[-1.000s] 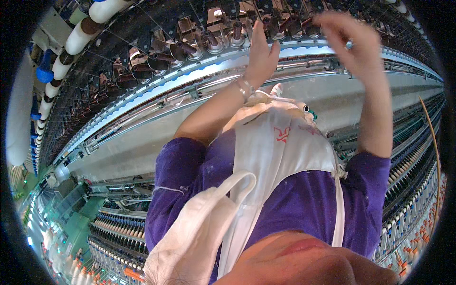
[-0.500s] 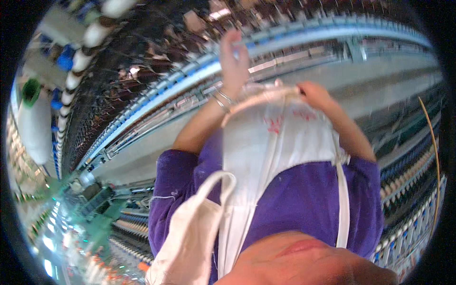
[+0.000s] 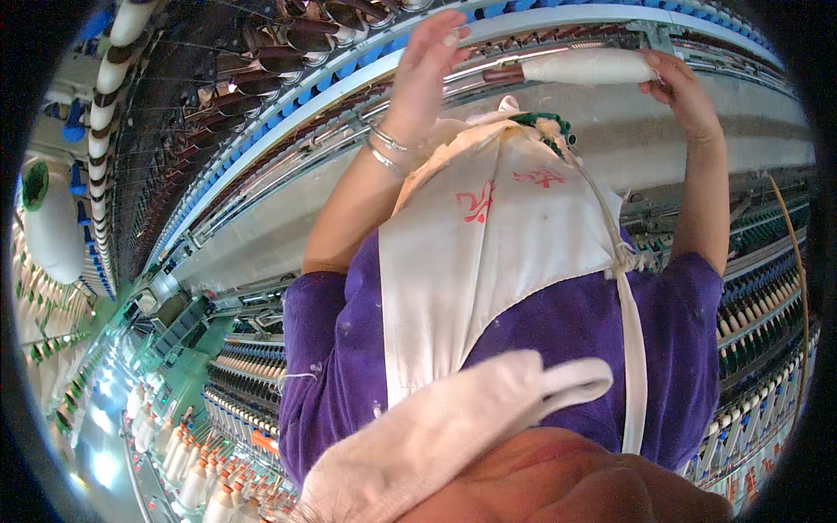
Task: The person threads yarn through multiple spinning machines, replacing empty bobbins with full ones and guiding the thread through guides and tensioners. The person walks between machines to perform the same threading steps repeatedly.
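Observation:
A white yarn bobbin [image 3: 586, 66] with a dark brown end lies level along the machine's rail. My right hand [image 3: 680, 91] grips its right end, thumb and fingers closed round the tip. To the left of the bobbin, my left hand [image 3: 427, 65] is raised in front of the blue-and-white rail, fingers stretched out and holding nothing. Two metal bangles circle that wrist. Below and between my hands, my white apron [image 3: 488, 227] bulges outward, and dark green tube-like pieces [image 3: 545, 122] show at its top edge.
The spinning frame's blue-and-white rail [image 3: 349, 83] curves across the far side, with rows of spindles beyond it. Large white yarn packages [image 3: 54, 222] hang at the far left. Another bobbin rack [image 3: 750, 301] stands at the right. An aisle [image 3: 109, 436] runs at the lower left.
My right hand has left the apron's edge and moved up and right; it now holds the white bobbin at the rail. My left hand has risen slightly. The green pieces have come into sight.

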